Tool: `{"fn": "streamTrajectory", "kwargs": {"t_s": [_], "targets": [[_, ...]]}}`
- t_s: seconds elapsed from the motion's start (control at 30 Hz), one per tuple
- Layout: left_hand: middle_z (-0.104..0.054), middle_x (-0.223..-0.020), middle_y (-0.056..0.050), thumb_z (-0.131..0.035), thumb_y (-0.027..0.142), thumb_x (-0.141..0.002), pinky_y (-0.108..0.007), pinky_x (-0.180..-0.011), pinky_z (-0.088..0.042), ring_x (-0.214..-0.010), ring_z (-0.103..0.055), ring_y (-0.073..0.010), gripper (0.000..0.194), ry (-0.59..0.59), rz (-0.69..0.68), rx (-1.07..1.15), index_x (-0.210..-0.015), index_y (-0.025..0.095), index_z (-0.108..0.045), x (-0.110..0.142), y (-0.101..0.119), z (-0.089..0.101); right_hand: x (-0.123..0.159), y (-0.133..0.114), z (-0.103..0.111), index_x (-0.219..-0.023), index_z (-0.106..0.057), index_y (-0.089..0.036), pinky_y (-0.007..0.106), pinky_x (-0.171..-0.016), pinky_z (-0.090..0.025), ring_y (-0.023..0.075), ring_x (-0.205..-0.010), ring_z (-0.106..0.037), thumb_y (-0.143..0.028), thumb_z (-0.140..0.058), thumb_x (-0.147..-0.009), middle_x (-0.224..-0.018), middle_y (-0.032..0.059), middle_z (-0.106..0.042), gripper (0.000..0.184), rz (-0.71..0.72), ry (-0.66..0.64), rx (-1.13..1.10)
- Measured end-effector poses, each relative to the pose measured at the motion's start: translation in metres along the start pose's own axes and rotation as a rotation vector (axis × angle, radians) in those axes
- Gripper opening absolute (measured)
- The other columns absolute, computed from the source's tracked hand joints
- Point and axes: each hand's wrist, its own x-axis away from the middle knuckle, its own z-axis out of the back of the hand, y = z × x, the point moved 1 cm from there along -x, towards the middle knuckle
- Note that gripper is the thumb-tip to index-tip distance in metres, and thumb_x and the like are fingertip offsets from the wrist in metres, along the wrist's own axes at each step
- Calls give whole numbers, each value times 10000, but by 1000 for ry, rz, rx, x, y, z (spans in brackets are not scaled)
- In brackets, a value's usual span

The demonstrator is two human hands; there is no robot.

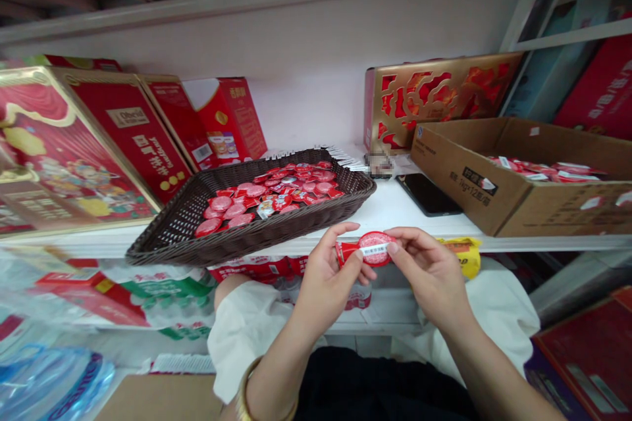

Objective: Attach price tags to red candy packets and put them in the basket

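Observation:
Between my two hands is a small round red packet (pixel 374 245) with a white barcode label across its face. My left hand (pixel 328 273) pinches its left, narrower end, the thumb lying by the label. My right hand (pixel 428 271) grips the other side, its thumb pressed on the label's right end. Just beyond my hands, a dark brown woven basket (pixel 162 237) holds many similar red packets (pixel 239 207). White label strips (pixel 345 161) stick to the basket's back right rim.
At the right a cardboard carton (pixel 459 174) contains more labelled red packets (pixel 548 171). A black phone (pixel 428 195) lies beside it on the white shelf (pixel 395 207). Red and gold gift boxes (pixel 123 125) stand at the left. Bottle packs (pixel 168 296) fill the shelf below.

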Motion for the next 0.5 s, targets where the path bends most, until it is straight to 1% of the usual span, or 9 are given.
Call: {"fn": "streamTrajectory", "kwargs": {"t_s": [0.17,0.33,0.43,0.5], "targets": [[-677,-602,7,-675,283,-788,-242,-603,-487,-567,-624,-137,385,20,-8,-1,-1129,165,-542,-2,-4,0,0,3,1,-946,-701,-200,270,-637,-532,149,-678,-611,-408,-697,-832,-773,33,-678,237,-6,12,4],[-691,-650,-2,-666,254,-793,-234,-598,-491,-576,-622,-125,332,5,-5,18,-1087,163,-539,-2,-6,-1,0,4,0,-951,-689,-199,268,-659,-558,149,-696,-646,-385,-720,-817,-785,37,-693,231,-8,2,-39],[-683,-651,0,-667,244,-796,-233,-598,-499,-586,-632,-126,280,-20,-9,43,-1040,166,-553,-3,-4,-6,-1,2,1,-960,-657,-213,273,-656,-576,152,-693,-674,-366,-740,-800,-800,32,-700,237,-11,-12,-79],[-671,-643,2,-660,225,-801,-239,-610,-513,-598,-645,-132,231,-61,-18,63,-1005,168,-568,-7,1,-14,-3,-4,6,-953,-646,-218,270,-627,-580,152,-669,-681,-361,-741,-798,-799,26,-697,231,15,24,-81]]}}
